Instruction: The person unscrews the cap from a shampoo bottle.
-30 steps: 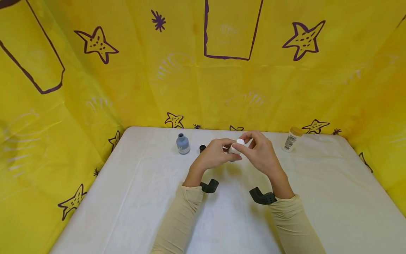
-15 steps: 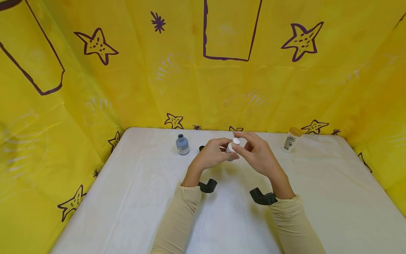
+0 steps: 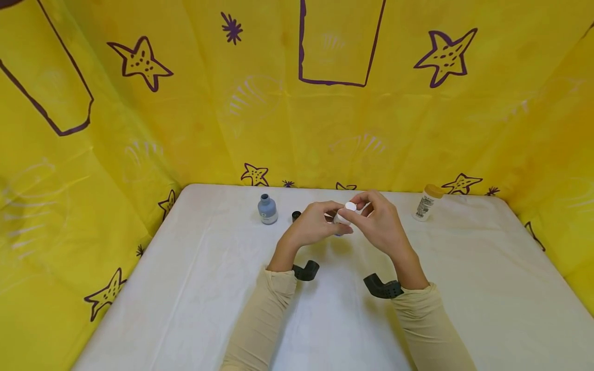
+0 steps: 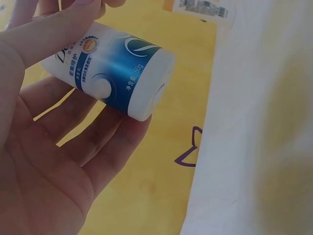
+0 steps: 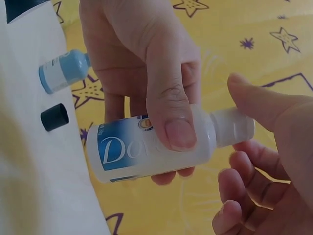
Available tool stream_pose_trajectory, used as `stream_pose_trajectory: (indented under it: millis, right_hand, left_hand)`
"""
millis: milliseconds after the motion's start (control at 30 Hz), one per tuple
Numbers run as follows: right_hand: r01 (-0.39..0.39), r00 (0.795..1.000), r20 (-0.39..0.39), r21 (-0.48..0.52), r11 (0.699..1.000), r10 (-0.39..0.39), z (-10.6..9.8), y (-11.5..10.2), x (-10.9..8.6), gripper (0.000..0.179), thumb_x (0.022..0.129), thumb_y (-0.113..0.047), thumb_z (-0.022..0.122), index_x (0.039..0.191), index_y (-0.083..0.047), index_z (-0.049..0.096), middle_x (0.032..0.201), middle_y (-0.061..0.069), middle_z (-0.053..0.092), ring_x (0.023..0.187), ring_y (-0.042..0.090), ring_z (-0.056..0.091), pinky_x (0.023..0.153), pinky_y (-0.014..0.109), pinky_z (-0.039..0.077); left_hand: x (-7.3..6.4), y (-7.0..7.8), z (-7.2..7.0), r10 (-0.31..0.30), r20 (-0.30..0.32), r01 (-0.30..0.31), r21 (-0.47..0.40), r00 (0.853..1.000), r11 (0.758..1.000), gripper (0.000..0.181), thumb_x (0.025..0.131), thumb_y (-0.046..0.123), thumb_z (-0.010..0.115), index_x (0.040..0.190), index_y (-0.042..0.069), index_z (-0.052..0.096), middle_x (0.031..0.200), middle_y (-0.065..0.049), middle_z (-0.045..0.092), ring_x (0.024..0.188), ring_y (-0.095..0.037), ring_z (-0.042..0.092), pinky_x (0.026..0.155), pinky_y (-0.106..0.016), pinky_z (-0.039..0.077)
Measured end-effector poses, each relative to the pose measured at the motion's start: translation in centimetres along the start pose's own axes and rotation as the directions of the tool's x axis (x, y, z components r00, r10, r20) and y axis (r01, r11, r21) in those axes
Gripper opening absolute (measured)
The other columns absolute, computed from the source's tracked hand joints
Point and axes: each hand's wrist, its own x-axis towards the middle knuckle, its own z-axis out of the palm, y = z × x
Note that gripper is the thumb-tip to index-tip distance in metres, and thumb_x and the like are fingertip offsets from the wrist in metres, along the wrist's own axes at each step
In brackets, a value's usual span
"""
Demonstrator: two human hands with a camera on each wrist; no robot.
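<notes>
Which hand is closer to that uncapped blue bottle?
Left: the left hand, gripping the Dove bottle, is right of the uncapped blue bottle; the right hand, at the white cap, is farther right.

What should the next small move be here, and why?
Probably a slight twist of the white cap by the right hand: that hand pinches the cap, which sits on the white-and-blue bottle, while the left hand grips the bottle's body. I can't tell which way to turn it.
</notes>
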Motion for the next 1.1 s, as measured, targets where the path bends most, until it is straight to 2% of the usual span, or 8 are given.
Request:
stream_pose_trajectory:
  millis: [133,400,533,667,800,933,1100]
  right_hand:
    - [0.026,0.999,0.018,0.0,1.0,-0.026,-0.06,-0.06,-0.05,0.026,0.088,-0.02,0.082,0.107,-0.007,0.069,0.099,0.009,0.066,0.082,0.021,0.062,0.07,0.023,0.052]
    - [0.148,0.984,0.109,-0.035,0.988,-0.144,-0.76,-0.2,-0.15,0.036,0.096,-0.011,0.069,0.132,-0.012,0.069,0.121,0.009,0.069,0.096,0.019,0.063,0.078,0.026,0.053]
    - [0.145,0.98,0.143,-0.02,0.989,-0.14,-0.93,-0.2,-0.18,0.04,0.097,-0.012,0.069,0.137,-0.013,0.065,0.126,0.008,0.068,0.097,0.02,0.063,0.078,0.027,0.052]
    - [0.11,0.985,0.136,-0.016,0.994,-0.107,-0.88,-0.19,-0.12,0.045,0.095,-0.019,0.073,0.139,-0.012,0.063,0.13,0.011,0.065,0.101,0.024,0.064,0.079,0.036,0.053]
    - [0.063,0.994,0.096,-0.025,0.998,-0.06,-0.67,-0.22,-0.03,0.045,0.092,-0.024,0.078,0.133,-0.01,0.065,0.118,0.013,0.065,0.098,0.027,0.065,0.081,0.042,0.054]
    - [0.016,0.998,0.065,-0.039,0.999,-0.014,-0.45,-0.21,-0.12,0.04,0.089,-0.026,0.081,0.121,-0.007,0.067,0.106,0.01,0.063,0.092,0.026,0.066,0.08,0.036,0.054]
    - [0.014,0.998,0.064,-0.053,0.999,-0.01,-0.23,-0.09,-0.25,0.033,0.088,-0.025,0.082,0.111,-0.006,0.067,0.105,0.01,0.064,0.089,0.023,0.063,0.079,0.031,0.052]
  left_hand:
    - [0.01,-0.09,-0.04,0.0,0.003,0.0,-0.002,1.0,1.0,0.036,0.086,0.033,0.083,0.12,0.029,0.074,0.109,0.01,0.073,0.097,-0.012,0.064,0.091,-0.029,0.055]
    - [0.03,-0.26,-0.14,-0.009,-0.001,0.009,-0.018,1.0,1.0,0.04,0.087,0.03,0.082,0.124,0.021,0.071,0.113,0.003,0.073,0.098,-0.014,0.068,0.082,-0.026,0.058]
    - [-0.01,-0.35,-0.2,-0.016,0.005,0.016,-0.028,1.0,0.999,0.04,0.087,0.031,0.082,0.124,0.021,0.071,0.112,0.002,0.073,0.099,-0.014,0.069,0.082,-0.026,0.058]
    - [-0.07,-0.38,-0.22,-0.024,0.004,0.024,-0.032,1.0,0.999,0.042,0.086,0.032,0.083,0.126,0.024,0.071,0.111,0.006,0.074,0.1,-0.013,0.069,0.085,-0.027,0.058]
    - [-0.03,-0.44,-0.16,-0.014,-0.006,0.014,-0.011,1.0,1.0,0.038,0.085,0.033,0.084,0.121,0.027,0.073,0.105,0.008,0.073,0.096,-0.012,0.067,0.088,-0.028,0.057]
    - [0.07,-0.46,-0.01,0.008,0.004,-0.008,0.015,1.0,1.0,0.032,0.085,0.034,0.084,0.115,0.029,0.075,0.102,0.01,0.072,0.094,-0.013,0.063,0.087,-0.029,0.054]
    - [0.14,-0.47,0.17,0.011,0.029,-0.011,0.008,1.0,1.0,0.031,0.085,0.035,0.084,0.114,0.029,0.075,0.105,0.011,0.073,0.096,-0.013,0.062,0.089,-0.029,0.053]
